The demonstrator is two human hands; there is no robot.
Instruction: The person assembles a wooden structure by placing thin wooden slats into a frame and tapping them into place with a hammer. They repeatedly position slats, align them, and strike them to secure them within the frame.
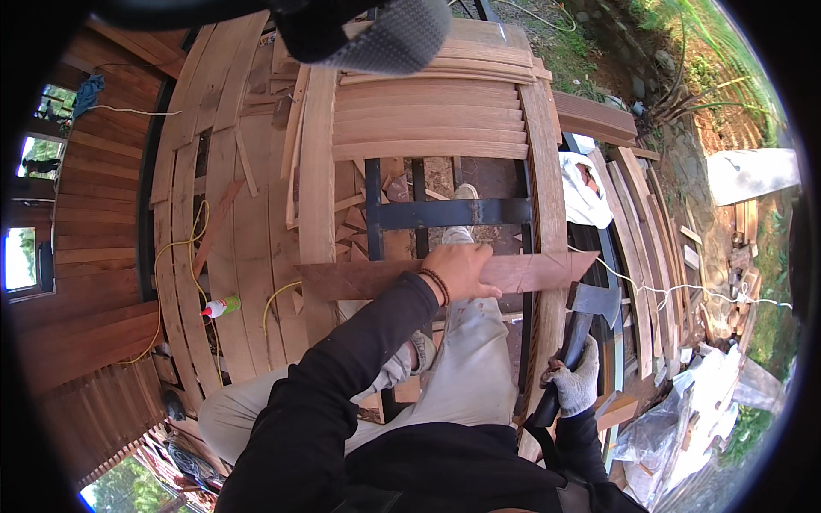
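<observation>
Across the two long, light-brown wooden side rails (548, 184) spans a flat, reddish-brown wooden board (359, 278) with slanted ends; whether it rests or hovers is hard to tell. Your bare left hand (462, 269) appears to clasp it across its width, fingertips partly hidden. Your gloved right hand (575, 380) has its fingers wrapped round a dark-handled, grey-headed hatchet (594, 301). For steadiness, bear the board evenly on both rails, hatchet head clear of your left wrist.

Outdoor carpentry site: planks (244, 316), offcuts (354, 220), axe (596, 301), grass (697, 38).
</observation>
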